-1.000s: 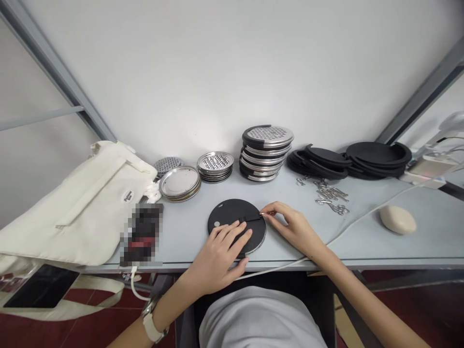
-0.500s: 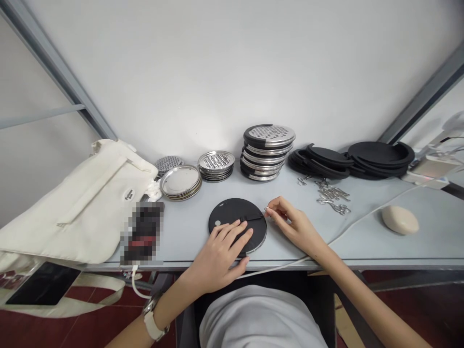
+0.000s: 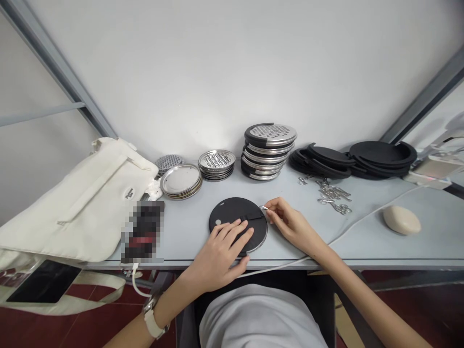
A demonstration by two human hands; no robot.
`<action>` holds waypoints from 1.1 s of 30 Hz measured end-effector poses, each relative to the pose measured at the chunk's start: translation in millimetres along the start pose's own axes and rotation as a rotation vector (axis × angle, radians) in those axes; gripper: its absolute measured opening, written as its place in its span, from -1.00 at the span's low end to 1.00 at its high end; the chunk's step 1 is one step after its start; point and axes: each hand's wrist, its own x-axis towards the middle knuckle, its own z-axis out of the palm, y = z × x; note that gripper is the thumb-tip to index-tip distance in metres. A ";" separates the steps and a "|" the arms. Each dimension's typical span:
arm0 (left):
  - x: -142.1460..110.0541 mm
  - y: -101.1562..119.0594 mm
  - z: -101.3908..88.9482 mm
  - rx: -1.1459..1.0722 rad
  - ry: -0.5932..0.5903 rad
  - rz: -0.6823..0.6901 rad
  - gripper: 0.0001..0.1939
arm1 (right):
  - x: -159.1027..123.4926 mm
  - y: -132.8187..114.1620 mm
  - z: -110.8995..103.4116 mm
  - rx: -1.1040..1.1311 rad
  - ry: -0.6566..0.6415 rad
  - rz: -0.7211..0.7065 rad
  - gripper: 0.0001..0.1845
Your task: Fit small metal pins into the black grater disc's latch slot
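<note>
The single view, from head height, faces forward and down over the shirt and across the table to the wall. It sits near the left hand and right hand, wide enough to catch floor in both lower corners.

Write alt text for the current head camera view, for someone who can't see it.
A person's left hand lies on a round black disc while the right hand pinches a small metal fitting at its edge. Behind, on the grey table, are stacked metal grater discs, round black holders and loose metal fittings.
</note>
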 end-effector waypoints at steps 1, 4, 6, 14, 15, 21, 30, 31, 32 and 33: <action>0.0 0.0 0.0 0.000 -0.004 -0.001 -0.45 | 0.1 -0.4 -0.4 -0.008 -0.002 -0.007 -0.86; -0.2 0.1 0.3 -0.002 -0.010 -0.002 -0.45 | 0.4 -3.2 -2.7 -0.076 0.016 -0.026 -0.84; -0.4 0.0 0.4 -0.006 -0.004 -0.001 -0.45 | 0.9 -5.1 -4.1 -0.121 0.035 -0.039 -0.83; 0.0 0.6 -0.1 -0.009 0.011 0.001 -0.45 | 2.3 -4.0 -1.7 -0.067 0.037 -0.033 -0.77; 0.2 0.7 -0.1 -0.008 0.014 0.002 -0.45 | 2.3 -3.8 -1.3 -0.063 0.028 -0.039 -0.76; 0.2 0.8 0.1 -0.007 0.016 0.003 -0.46 | 2.5 -6.2 -1.6 -0.100 -0.008 -0.059 -0.72; -0.5 -0.1 1.0 -0.007 0.014 0.005 -0.45 | 1.1 -6.6 -3.1 -0.114 -0.048 -0.040 -0.73; -0.3 0.0 0.8 -0.008 0.017 0.005 -0.45 | 1.3 -7.2 -3.3 -0.113 -0.049 -0.040 -0.73; -0.2 0.2 0.6 -0.007 0.019 0.006 -0.45 | 1.6 -7.8 -3.4 -0.115 -0.049 -0.041 -0.74; 0.0 0.3 0.4 -0.005 0.017 0.007 -0.45 | 1.8 -8.5 -3.6 -0.119 -0.048 -0.042 -0.75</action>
